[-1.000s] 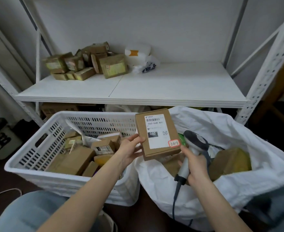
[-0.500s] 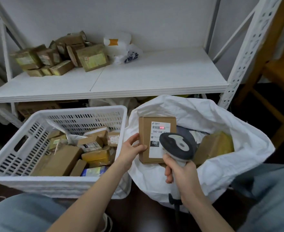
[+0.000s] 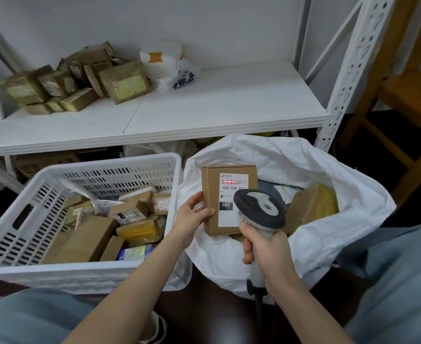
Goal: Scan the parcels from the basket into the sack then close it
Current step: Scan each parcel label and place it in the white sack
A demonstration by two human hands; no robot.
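My left hand [image 3: 192, 217] grips the left edge of a small brown parcel [image 3: 213, 192] and holds it upright over the open white sack [image 3: 328, 229]. A red scan line glows on the barcode of its white label. My right hand [image 3: 266, 247] grips a grey handheld scanner [image 3: 259, 209], whose head points at the label and hides the parcel's lower right corner. The white plastic basket [image 3: 80, 274] at the left holds several brown and yellow parcels. Inside the sack lie a yellow-taped parcel [image 3: 313, 207] and a dark package.
A white metal shelf [image 3: 204, 108] stands behind, with a pile of brown parcels [image 3: 80, 78] and white bags at its back left. A wooden chair [image 3: 407, 100] is at the right. My knees in blue jeans frame the bottom corners, and the scanner's cable hangs down.
The parcel has come down from above the basket's corner to over the sack's mouth. The scanner has risen to face its label, and the red scan line now lies on the barcode.
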